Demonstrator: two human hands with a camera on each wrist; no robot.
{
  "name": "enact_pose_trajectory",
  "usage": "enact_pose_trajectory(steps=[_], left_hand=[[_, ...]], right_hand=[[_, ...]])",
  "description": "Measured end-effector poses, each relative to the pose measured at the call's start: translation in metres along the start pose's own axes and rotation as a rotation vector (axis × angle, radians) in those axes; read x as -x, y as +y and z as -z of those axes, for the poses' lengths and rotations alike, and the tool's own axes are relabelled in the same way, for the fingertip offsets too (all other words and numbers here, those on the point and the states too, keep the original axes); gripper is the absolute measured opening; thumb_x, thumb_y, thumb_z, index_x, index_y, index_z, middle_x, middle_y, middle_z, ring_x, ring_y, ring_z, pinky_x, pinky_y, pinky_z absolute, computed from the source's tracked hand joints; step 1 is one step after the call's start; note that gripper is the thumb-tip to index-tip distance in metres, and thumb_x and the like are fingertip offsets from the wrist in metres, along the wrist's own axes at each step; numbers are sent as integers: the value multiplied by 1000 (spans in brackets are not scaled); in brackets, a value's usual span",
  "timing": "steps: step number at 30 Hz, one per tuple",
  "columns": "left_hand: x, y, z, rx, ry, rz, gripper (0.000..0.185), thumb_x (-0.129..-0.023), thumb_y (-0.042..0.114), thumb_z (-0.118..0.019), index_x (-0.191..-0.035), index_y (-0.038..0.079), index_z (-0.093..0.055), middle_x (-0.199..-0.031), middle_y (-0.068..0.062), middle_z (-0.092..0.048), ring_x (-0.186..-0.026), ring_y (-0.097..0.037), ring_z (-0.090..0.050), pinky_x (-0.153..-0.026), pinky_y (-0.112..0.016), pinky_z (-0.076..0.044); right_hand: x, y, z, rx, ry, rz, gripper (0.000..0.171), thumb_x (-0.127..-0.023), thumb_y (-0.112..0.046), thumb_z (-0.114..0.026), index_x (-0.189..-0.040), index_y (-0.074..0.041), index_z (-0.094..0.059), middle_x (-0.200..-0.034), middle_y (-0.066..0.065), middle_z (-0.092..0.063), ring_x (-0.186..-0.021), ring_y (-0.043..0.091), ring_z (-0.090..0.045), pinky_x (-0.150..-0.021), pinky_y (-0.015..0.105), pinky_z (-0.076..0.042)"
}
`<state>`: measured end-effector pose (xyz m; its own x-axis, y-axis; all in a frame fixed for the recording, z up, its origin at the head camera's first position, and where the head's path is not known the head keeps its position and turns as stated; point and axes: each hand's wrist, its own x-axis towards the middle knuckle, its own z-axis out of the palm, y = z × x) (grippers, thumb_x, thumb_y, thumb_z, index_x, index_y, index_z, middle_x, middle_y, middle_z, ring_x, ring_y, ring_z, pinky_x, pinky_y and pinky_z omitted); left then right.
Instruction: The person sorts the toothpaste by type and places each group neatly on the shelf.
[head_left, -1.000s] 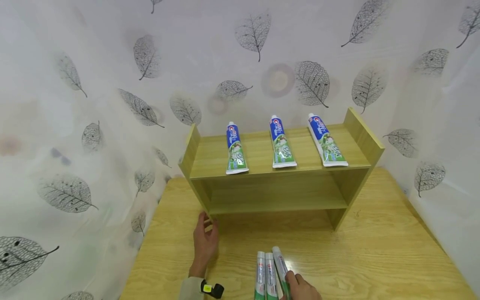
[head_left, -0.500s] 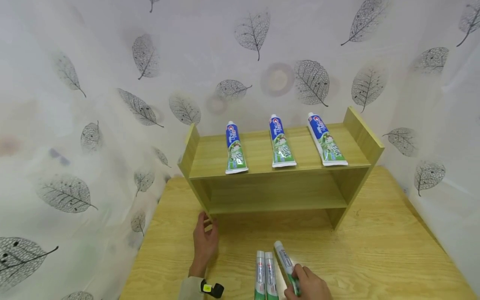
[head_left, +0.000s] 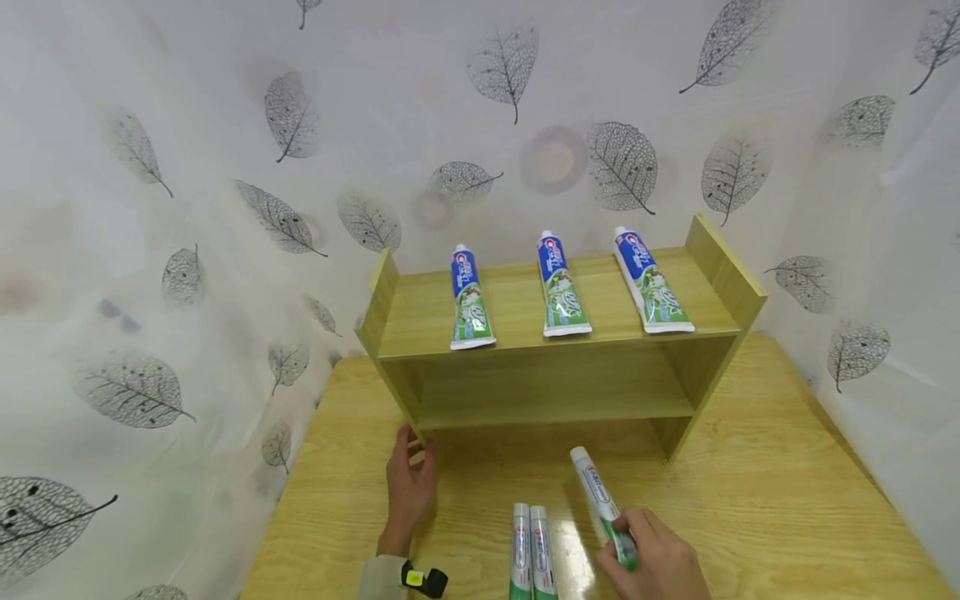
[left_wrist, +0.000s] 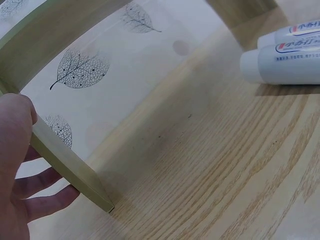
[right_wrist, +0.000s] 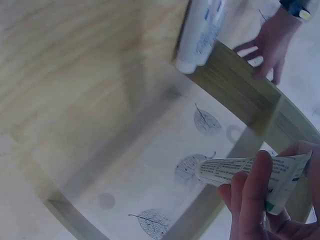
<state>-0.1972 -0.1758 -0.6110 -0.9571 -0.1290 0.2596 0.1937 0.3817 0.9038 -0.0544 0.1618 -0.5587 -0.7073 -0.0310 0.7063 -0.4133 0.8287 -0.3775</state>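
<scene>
Thumb and fingers [right_wrist: 255, 192] of the right hand [head_left: 660, 554], lower right of the frame, pinch the green lower end of a white-and-green, soft plastic toothpaste tube [head_left: 597, 493]; the tube reaches away from them toward the upper left, long axis aslant, white cap [head_left: 578, 453] foremost, and appears raised off the yellow wood-grain desk [head_left: 787, 500]; to its left, at the bottom edge, two matching white-and-green tubes [head_left: 521, 546] lie side by side, caps up the frame; beyond the held tube's cap, apart from it, a two-tier, yellowish wood-grain shelf [head_left: 555, 392] spans the centre; of the two hands, the left hand [head_left: 410, 487], left of and below centre, is the nearer to that shelf, gripping its lower left corner with thumb and fingers on either side of the panel; across the top tier, three blue-and-green toothpaste tubes [head_left: 562, 292] lie spaced apart, capped ends uppermost in the frame.
</scene>
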Motion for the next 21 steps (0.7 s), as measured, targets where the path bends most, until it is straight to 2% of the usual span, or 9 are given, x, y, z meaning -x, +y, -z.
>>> enact_pose_trajectory(steps=[8, 14, 21], left_hand=[[0, -2, -2, 3, 13, -10, 40, -110, 6, -63, -149, 10, -56, -133, -22, -68, -116, -42, -73, -85, -31, -66], [0, -1, -3, -2, 15, -3, 40, -109, 6, -64, -149, 9, -56, -133, -23, -68, -115, -42, -73, -84, -33, -66], [0, -1, -1, -10, 12, -2, 40, -109, 4, -63, -148, 8, -56, -132, -23, -68, -115, -42, -73, -84, -33, -66]], right_hand=[[-28, -1, 17, -75, 59, 52, 18, -70, -16, -69, -85, -8, -66, -69, -13, -57, -63, -11, -40, -46, 7, -36], [-43, -1, 23, -108, 34, 45, 25, -64, -9, -76, -87, -8, -67, -71, -11, -62, -64, -11, -42, -49, 6, -39], [-53, 6, 27, -108, 66, 57, 20, -68, -8, -72, -88, -5, -68, -73, -7, -64, -63, -8, -43, -48, 7, -38]])
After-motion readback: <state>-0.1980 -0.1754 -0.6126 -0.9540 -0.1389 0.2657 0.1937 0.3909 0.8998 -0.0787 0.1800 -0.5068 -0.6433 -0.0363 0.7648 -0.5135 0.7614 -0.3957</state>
